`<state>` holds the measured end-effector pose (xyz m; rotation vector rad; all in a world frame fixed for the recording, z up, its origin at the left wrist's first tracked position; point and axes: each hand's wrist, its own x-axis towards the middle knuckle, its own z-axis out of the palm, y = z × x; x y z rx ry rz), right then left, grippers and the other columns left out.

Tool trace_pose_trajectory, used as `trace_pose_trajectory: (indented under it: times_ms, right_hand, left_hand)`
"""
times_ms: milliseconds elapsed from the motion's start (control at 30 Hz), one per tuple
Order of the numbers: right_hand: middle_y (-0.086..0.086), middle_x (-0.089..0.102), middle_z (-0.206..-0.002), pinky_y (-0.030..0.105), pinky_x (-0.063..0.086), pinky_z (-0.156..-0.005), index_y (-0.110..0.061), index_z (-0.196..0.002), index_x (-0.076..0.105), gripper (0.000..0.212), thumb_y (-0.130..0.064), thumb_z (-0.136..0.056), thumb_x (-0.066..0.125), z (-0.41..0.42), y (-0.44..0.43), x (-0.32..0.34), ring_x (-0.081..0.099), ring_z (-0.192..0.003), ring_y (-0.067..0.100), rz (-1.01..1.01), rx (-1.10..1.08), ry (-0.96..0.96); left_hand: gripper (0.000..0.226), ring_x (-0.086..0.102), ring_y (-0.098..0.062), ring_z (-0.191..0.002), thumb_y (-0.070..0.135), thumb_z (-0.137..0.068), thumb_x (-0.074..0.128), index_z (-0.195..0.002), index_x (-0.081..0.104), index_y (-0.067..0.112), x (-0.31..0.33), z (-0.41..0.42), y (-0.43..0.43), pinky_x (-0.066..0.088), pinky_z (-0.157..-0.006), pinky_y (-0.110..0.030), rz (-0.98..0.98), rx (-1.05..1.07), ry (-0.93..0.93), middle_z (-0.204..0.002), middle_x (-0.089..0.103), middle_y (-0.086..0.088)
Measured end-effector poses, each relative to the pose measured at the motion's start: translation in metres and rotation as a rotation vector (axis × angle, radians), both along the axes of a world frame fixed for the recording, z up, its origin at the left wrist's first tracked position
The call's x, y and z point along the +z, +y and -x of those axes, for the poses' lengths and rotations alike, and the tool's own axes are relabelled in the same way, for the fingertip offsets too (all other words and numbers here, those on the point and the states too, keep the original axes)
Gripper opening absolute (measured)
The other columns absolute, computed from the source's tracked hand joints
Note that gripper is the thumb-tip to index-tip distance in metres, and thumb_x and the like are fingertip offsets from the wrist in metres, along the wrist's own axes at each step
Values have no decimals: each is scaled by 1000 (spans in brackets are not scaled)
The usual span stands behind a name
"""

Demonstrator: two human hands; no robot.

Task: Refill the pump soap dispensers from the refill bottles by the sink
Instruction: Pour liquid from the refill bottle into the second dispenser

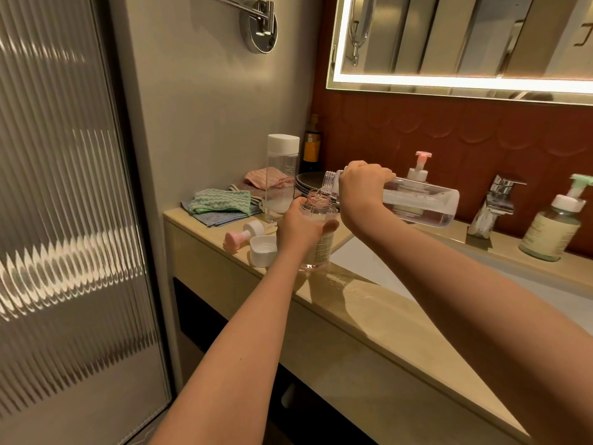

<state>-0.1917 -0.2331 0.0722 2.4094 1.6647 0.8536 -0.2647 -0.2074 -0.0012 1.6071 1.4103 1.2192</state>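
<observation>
Your left hand (300, 231) is wrapped round the open pump dispenser (319, 202) at centre frame, at the counter (369, 316) edge beside the sink (369, 264) — your right hand (362, 187) grips the clear refill bottle (423, 202), tipped nearly flat, its mouth just over the dispenser's neck. A pink pump head (244, 234) and a white cap (263, 250) lie just left of the dispenser

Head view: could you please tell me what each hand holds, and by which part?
Left hand holds the open dispenser bottle round its body; right hand holds the tilted refill bottle near its neck.
</observation>
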Motion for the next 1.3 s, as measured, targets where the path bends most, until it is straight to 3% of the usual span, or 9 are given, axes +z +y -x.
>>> trace_pose_trajectory:
  times_ms: [1300]
  right_hand:
    - [27, 52, -128, 46, 43, -101, 9, -135, 35, 56, -20, -93, 56, 1, 3, -2, 52, -118, 41, -7, -26, -78]
  left_hand:
    - [80, 40, -27, -129, 37, -76, 74, -142, 33, 18, -2, 0, 3, 43, -94, -37, 9, -8, -15, -141, 44, -8]
